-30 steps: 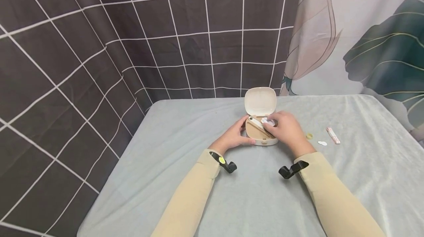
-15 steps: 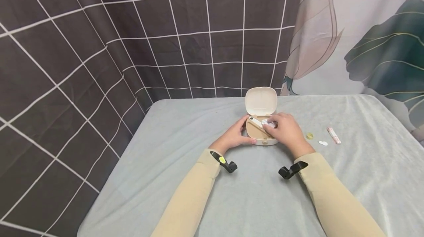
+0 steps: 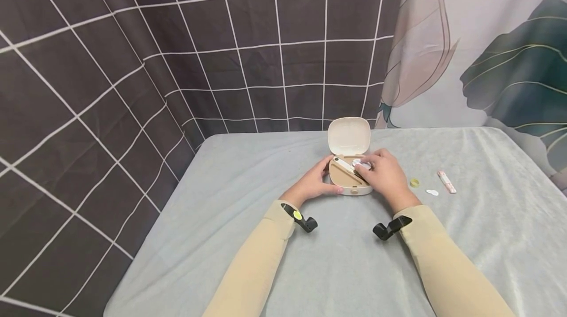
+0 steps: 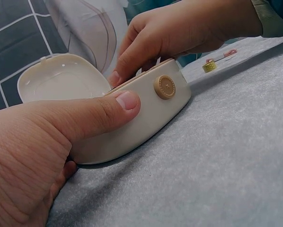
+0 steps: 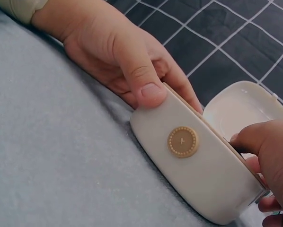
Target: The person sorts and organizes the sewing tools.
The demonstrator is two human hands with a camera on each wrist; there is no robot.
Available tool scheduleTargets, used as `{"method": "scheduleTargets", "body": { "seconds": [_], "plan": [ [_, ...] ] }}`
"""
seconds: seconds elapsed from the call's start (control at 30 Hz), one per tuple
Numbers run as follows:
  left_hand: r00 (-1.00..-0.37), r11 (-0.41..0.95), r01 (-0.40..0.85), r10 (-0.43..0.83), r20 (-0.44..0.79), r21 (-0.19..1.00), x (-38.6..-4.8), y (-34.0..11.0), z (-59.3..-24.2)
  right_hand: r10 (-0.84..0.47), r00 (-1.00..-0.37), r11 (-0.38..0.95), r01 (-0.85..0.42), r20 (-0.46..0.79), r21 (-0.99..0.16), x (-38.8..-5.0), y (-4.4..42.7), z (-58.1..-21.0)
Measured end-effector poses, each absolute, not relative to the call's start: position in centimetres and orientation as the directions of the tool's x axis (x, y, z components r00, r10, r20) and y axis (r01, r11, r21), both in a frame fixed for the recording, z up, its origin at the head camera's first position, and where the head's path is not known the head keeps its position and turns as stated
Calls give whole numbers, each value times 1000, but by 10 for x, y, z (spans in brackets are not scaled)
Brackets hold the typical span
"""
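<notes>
A white sewing kit box (image 3: 335,191) stands with its lid (image 3: 348,136) up and a beige tray (image 3: 338,175) inside; a button-shaped catch (image 4: 164,87) marks its front. My left hand (image 3: 311,180) grips the box's left side, thumb on the front wall. Diagonally in the tray lies a slim white tool (image 3: 342,163) with a dark spot at one end; its other end runs under my right fingers. Over the tray's right part, my right hand (image 3: 384,174) pinches a small white object (image 3: 357,162), mostly covered by the fingers, so its kind is unclear.
Right of the box, a yellow thimble-like ring (image 3: 414,182), a flat white piece (image 3: 432,192) and a pink-patterned strip (image 3: 446,182) lie on the grey cloth (image 3: 336,258). A dark gridded curtain (image 3: 266,61) hangs behind and at the left.
The right fingers and the small white object have shifted slightly within the tray's right part. The left hand, the box and the loose items stay where they were.
</notes>
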State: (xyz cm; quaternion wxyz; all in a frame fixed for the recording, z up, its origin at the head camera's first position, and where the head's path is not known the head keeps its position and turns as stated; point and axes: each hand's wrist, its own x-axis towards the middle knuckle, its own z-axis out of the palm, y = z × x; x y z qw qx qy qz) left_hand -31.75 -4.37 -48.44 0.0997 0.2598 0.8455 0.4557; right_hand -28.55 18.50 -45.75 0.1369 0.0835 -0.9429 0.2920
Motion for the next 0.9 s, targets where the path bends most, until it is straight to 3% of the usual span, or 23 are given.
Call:
{"method": "scheduleTargets", "body": {
  "seconds": [0.47, 0.9],
  "plan": [
    [-840, 455, 361, 537, 73, 814, -319, -43, -485, 19, -972, 799, -127, 235, -588, -287, 184, -461],
    [-834, 441, 370, 546, 83, 818, -319, -43, -486, -7, -952, 727, -215, 306, -652, -288, 211, -448]
  ]
}}
